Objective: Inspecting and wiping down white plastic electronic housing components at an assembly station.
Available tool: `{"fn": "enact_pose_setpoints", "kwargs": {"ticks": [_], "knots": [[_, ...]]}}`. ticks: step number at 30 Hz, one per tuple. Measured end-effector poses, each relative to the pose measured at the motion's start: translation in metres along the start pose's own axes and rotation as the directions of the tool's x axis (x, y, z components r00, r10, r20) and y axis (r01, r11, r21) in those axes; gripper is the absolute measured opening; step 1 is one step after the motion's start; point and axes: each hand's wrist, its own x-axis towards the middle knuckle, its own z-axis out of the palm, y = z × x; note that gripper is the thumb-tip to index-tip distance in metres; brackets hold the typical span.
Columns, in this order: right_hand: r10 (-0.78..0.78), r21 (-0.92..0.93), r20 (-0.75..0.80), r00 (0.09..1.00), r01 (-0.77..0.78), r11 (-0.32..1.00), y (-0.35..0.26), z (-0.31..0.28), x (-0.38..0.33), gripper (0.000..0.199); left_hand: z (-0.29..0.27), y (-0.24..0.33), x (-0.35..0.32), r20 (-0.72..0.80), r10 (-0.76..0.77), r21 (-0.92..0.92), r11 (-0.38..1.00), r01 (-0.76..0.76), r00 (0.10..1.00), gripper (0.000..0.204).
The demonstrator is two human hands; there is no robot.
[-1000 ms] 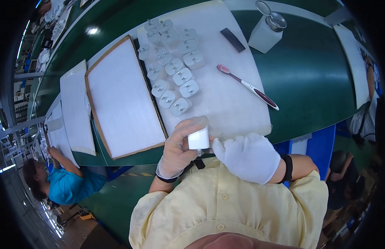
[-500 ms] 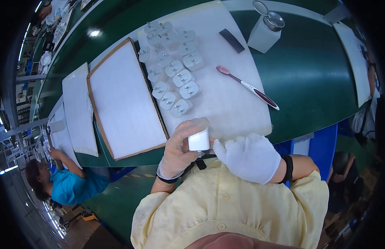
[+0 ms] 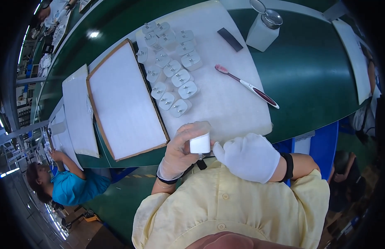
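Note:
My left hand [image 3: 183,147], in a thin translucent glove, is closed around a white plug charger [image 3: 200,143]. The charger's metal prongs point down toward my body. Close against its right side is my right hand [image 3: 248,157] in a white glove, its fingers curled together. Whether those fingertips grip anything is hidden. Several similar chargers [image 3: 180,77] stand in a cluster beyond my left hand, prongs up, on a white sheet [image 3: 225,112]. A toothbrush [image 3: 247,86] with pink bristles and a dark strip [image 3: 230,39] lie to their right.
A white-lined tray [image 3: 124,103] with a brown rim sits left of the chargers. At the far right stands a white dispenser bottle [image 3: 263,34], its metal lid raised. A blue bin [image 3: 323,145] is below the green table's [image 3: 308,70] right edge. A person in teal [image 3: 78,186] works at left.
The charger and my left hand have shifted very slightly down, with the charger tilted a little differently. The table items appear slightly displaced as the view moves.

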Motion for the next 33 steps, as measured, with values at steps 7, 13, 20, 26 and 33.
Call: {"fn": "enact_pose_setpoints", "kwargs": {"ticks": [7, 13, 20, 26, 33], "knots": [[-0.008, -0.043, -0.033, 0.999, 0.006, 0.999, 0.0019, -0.0034, -0.001, 0.035, -0.0018, -0.0018, -0.0002, -0.02, -0.029, -0.04, 0.999, 0.028, 0.999, 0.074], [0.006, -0.056, -0.023, 1.0, -0.008, 0.998, 0.001, -0.0021, -0.0007, 0.035, -0.0014, -0.0027, -0.0002, -0.015, -0.007, -0.008, 1.0, 0.007, 1.0, 0.074], [0.015, 0.018, -0.029, 0.999, -0.014, 1.0, 0.0023, -0.0012, -0.0007, 0.035, -0.0003, -0.0006, -0.0002, -0.006, -0.012, 0.002, 1.0, 0.012, 1.0, 0.074], [0.023, 0.017, -0.035, 0.999, -0.022, 1.0, 0.0017, -0.0006, -0.0009, 0.033, -0.0027, -0.0034, -0.0008, -0.015, -0.008, -0.033, 0.999, 0.007, 1.0, 0.073], [0.016, -0.039, -0.069, 0.997, -0.019, 0.999, 0.0025, -0.0001, -0.001, 0.032, 0.0048, -0.0012, 0.0029, -0.067, 0.049, 0.085, 0.995, -0.044, 0.997, 0.065]]}}
